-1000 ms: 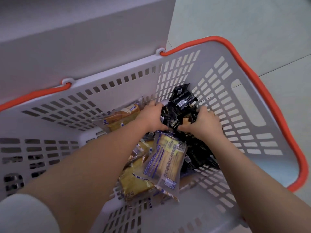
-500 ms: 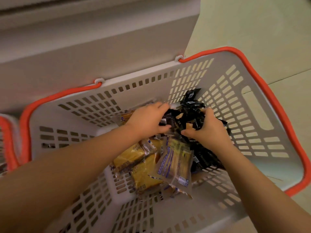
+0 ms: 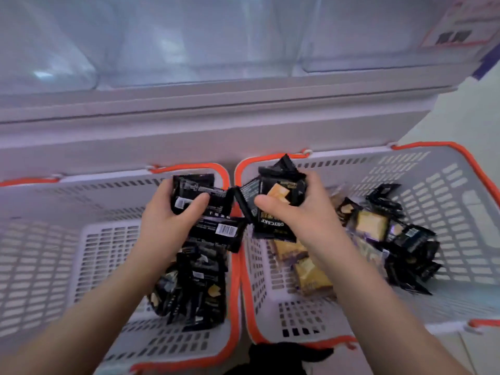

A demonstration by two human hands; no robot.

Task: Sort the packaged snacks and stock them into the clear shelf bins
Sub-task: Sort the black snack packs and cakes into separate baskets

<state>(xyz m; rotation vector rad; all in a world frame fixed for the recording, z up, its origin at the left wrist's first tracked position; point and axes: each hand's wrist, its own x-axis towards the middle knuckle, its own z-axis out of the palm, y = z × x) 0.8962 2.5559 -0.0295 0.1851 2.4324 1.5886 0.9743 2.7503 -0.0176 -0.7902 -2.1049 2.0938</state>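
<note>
1. Far left, the left basket (image 3: 40, 239), white with an orange rim, sat on the floor, and a heap of black snack packets (image 3: 189, 288) lay at its right side.
2. The left hand (image 3: 167, 220) hovered over that basket's far right corner, fingers and thumb curled tight around a bundle of black packets (image 3: 205, 209), barcodes facing up.
3. Right beside it, the right hand (image 3: 303, 217) was clamped on its own bunch of black packets (image 3: 276, 193), thumb pressed across the front, one printed with a yellow cracker; this bunch hung over the two rims where the baskets met.
4. The two bundles were almost touching in the middle.
5. The right basket (image 3: 446, 212) stood just beside the left one, rims side by side, and held yellow snack packs (image 3: 370, 226) mixed with a loose pile of more black packets (image 3: 411, 253) toward its right wall.
6. Across the far side, above both baskets, ran the clear shelf bins (image 3: 189, 36), blurred, contents not readable.
7. At the far right edge, a red-bordered label (image 3: 457, 25) showed, too blurred to read.
</note>
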